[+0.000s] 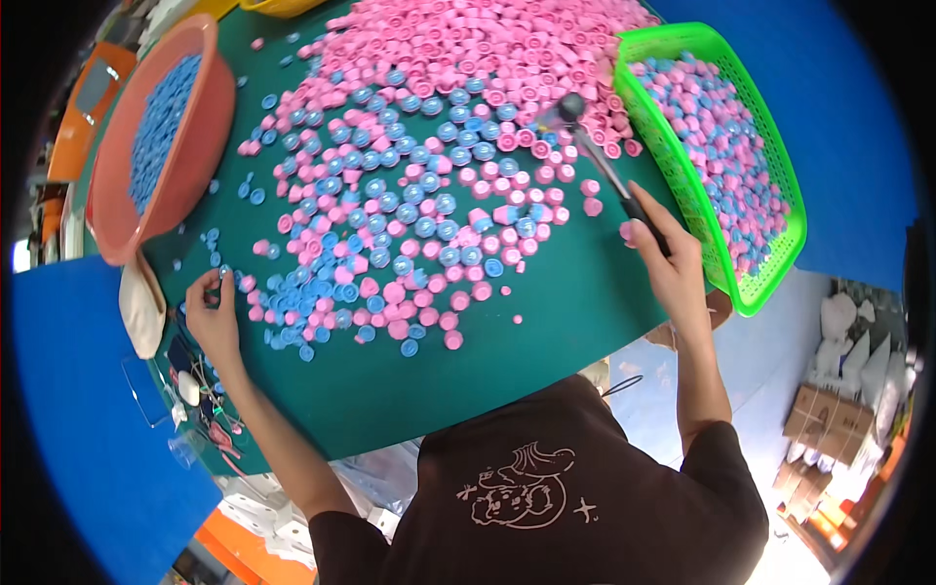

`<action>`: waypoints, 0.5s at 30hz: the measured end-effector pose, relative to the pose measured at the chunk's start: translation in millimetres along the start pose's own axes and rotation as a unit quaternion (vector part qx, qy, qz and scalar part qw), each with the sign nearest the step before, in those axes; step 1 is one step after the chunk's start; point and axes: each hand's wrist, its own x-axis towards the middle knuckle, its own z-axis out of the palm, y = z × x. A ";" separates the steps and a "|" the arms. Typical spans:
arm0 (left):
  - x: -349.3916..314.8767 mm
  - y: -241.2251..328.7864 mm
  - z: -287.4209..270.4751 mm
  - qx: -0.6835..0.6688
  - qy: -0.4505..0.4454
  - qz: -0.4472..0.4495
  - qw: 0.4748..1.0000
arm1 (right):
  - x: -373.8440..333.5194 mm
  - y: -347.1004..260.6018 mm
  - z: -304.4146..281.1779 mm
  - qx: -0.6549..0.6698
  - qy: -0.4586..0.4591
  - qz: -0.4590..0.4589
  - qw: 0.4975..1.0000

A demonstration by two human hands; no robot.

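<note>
My right hand [673, 255] is closed around the black grip of a small hammer [603, 164] with a silver shaft and a round dark head. The hammer head is over the pink pieces at the far side, slightly blurred. A pink cap-like piece [629, 232] shows at the thumb of that hand. At the left of the table, my left hand [213, 310] has its fingertips pinched on a small blue piece [225, 272]. Beside it lie loose blue plastic pieces [302, 297] and pink caps [395, 312], many of them joined pink with blue.
A large heap of pink caps [468, 49] covers the far side of the green table [390, 395]. A green basket [687, 195] of mixed pieces stands at right. A salmon-coloured basin [210, 117] of blue pieces stands at left, near a beige cloth item [142, 310] and cluttered small tools.
</note>
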 end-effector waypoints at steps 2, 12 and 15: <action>-0.8 31.6 5.3 -0.042 -0.011 -0.001 0.999 | 7.2 -11.1 0.2 -0.039 -0.045 -0.021 0.998; 1.4 224.6 47.0 -0.193 -0.156 0.214 0.945 | 16.0 -0.6 1.2 0.008 -0.052 0.013 0.999; 7.4 263.4 78.5 -0.190 -0.159 0.291 0.924 | 16.2 -4.4 -2.3 0.019 -0.049 0.042 0.998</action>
